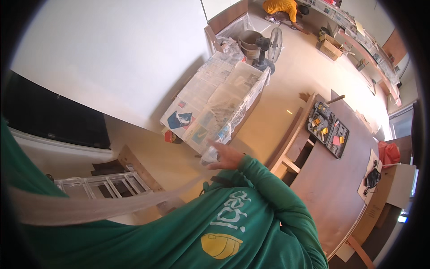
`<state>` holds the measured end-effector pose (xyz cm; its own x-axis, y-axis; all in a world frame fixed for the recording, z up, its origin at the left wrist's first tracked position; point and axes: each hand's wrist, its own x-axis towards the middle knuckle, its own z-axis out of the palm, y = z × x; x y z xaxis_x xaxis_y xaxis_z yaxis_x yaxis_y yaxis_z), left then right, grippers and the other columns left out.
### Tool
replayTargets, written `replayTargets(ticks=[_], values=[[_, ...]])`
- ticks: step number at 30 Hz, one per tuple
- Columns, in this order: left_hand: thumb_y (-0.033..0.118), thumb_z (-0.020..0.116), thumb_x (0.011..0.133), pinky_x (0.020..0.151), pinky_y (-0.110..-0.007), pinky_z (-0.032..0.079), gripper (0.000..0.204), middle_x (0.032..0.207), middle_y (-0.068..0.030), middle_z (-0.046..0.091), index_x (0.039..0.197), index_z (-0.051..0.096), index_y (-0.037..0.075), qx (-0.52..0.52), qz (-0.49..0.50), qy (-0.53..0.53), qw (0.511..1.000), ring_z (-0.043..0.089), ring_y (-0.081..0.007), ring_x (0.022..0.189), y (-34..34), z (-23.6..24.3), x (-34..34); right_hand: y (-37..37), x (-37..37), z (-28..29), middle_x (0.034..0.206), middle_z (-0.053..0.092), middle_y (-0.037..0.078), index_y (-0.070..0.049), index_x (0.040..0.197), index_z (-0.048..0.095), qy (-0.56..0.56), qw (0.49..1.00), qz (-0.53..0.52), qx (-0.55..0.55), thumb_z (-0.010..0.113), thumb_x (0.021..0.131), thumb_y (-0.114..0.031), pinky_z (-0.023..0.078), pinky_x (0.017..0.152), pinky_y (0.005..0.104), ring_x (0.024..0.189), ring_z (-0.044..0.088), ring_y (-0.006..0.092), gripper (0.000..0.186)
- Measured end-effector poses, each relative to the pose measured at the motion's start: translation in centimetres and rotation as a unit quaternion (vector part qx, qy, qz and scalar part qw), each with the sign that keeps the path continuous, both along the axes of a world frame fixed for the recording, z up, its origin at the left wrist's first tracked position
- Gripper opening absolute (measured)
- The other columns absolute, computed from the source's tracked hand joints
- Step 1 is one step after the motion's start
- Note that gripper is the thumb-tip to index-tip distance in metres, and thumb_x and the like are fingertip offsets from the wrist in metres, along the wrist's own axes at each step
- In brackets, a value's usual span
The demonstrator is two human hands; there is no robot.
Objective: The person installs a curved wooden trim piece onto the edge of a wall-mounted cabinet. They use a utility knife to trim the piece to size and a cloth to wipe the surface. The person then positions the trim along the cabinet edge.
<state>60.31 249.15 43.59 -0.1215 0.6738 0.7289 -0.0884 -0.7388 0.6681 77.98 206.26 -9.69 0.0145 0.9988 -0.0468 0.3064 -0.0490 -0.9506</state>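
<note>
A long pale strip (112,207), slightly see-through, runs from the left edge across the front of my green shirt. It narrows toward my right hand (227,157), where its end meets the thumb side. The index finger there points forward, and the exact grip is hard to make out. Crumpled clear plastic (209,156) shows by those fingers, at the near end of a low table (204,96) covered with newspaper and plastic sheet. Of my left arm only the green sleeve (27,161) shows; the left hand is out of view.
A fan (268,49) and a bucket (248,40) stand beyond the covered table. To the right, an open tool case (328,130) lies on a large brown panel (333,188). A ladder (107,184) lies at left. A person in orange (283,8) crouches far off near a cardboard box (330,47).
</note>
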Motion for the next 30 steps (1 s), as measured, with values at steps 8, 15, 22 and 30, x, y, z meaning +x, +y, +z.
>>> replayTargets(ticks=[8,15,22,30], values=[[0.011,0.061,0.068,0.053,-0.032,0.042,0.046,0.072,-0.0065,0.060,0.115,0.059,0.006,-0.071,0.074,0.012,0.995,0.052,-0.0160,0.055,3.9,-6.4,-8.2,-2.3,-3.6,9.1,0.126,0.067,0.020,-0.001,0.137,0.059,0.281,0.908,0.303,-0.065,0.062,0.097,-0.049,0.045,0.103,0.0339,0.121,0.060,0.0278,0.063],[0.009,0.061,0.065,0.055,-0.032,0.043,0.053,0.075,-0.0079,0.063,0.118,0.060,0.004,-0.107,0.098,0.014,0.989,0.054,-0.0160,0.058,6.0,-9.7,-10.9,-6.9,7.8,12.2,0.104,0.071,0.011,-0.007,0.119,0.068,-0.002,0.997,0.015,0.075,0.074,0.088,-0.027,0.053,0.086,0.0368,0.097,0.067,0.0228,0.038],[0.006,0.061,0.063,0.057,-0.032,0.044,0.059,0.079,-0.0093,0.065,0.121,0.061,0.002,-0.121,0.136,0.007,0.983,0.055,-0.0161,0.061,7.4,-11.6,-14.1,-16.6,33.9,26.4,0.085,0.064,-0.001,-0.008,0.113,0.070,-0.301,0.846,-0.438,0.044,0.062,0.096,-0.041,0.049,0.057,0.0256,0.073,0.060,0.0087,0.038],[0.003,0.061,0.059,0.059,-0.032,0.046,0.066,0.083,-0.0109,0.068,0.125,0.061,-0.001,-0.124,0.216,0.016,0.968,0.057,-0.0161,0.063,9.3,-14.1,-20.7,-15.5,52.1,35.5,0.096,0.069,0.009,-0.006,0.114,0.064,-0.598,0.661,-0.426,0.155,0.057,0.098,-0.032,0.052,0.076,0.0316,0.084,0.065,0.0166,0.030]])
